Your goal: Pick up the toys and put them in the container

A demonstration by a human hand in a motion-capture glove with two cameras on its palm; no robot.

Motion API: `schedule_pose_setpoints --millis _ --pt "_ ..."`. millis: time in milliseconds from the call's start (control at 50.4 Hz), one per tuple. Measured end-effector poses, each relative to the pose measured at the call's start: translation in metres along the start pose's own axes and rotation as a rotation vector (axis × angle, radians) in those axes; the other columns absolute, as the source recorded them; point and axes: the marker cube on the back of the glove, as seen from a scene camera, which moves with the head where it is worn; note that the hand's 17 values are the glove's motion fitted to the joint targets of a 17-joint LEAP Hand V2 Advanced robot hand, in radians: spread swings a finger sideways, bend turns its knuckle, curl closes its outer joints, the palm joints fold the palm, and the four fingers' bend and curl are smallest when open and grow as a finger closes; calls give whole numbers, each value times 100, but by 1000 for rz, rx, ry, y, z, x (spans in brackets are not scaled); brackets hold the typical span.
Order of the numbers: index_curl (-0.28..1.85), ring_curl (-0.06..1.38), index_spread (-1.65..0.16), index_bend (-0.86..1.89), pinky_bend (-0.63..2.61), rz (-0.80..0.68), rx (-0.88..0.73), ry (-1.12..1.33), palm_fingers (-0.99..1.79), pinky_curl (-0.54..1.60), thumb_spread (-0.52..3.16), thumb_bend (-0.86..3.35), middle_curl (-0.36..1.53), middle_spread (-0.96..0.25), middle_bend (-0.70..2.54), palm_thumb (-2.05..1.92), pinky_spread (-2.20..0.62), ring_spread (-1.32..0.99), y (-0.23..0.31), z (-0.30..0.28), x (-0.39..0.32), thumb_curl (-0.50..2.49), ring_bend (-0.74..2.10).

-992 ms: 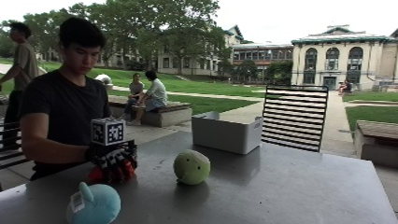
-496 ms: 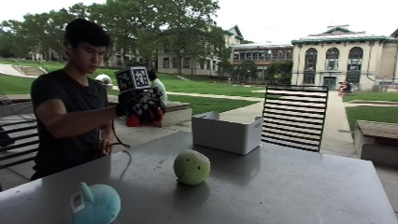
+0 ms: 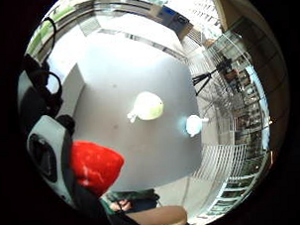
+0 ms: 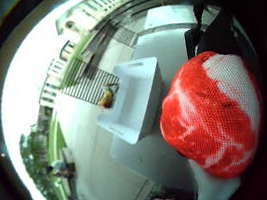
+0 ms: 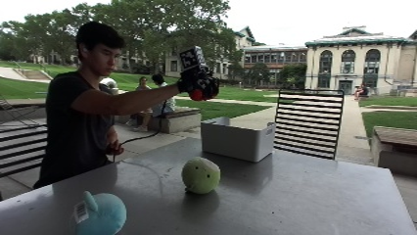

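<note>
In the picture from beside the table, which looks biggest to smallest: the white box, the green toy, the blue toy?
1. White rectangular plastic container, clearly the biggest.
2. Round light-green plush toy and round light-blue plush toy look alike; the blue one is nearer the camera and partly cut off, so I cannot rank them.

Air above white container (image 5: 236, 140) unobstructed; green toy (image 5: 200, 175) and blue toy (image 5: 99, 214) well short of it; slatted chair (image 5: 309, 122) just behind.

From outside, the gloved hand (image 5: 197, 83) covers most of the red toy (image 5: 200, 94); only a small patch shows below the fingers. The white container (image 5: 236, 139) hides its inside behind its near wall. The blue toy (image 5: 99, 214) is cut off by the picture's lower edge, as is the counter (image 5: 306, 196).
</note>
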Motion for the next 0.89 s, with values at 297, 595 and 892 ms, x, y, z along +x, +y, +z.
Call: schedule_pose_setpoints --millis 297,595,892 --pt "49 47 -37 15 94 -161 2 -89 107 40 81 9 67 -50 27 71 -47 -45 -71 6 -79 81 99" --pt "51 47 -37 15 92 -298 -20 -170 108 41 81 5 72 -52 25 72 -47 -45 -102 34 -122 86 99" --pt "52 47 -37 12 94 -210 -76 -37 104 41 81 2 76 -53 22 71 -47 -45 -115 89 -139 90 98"
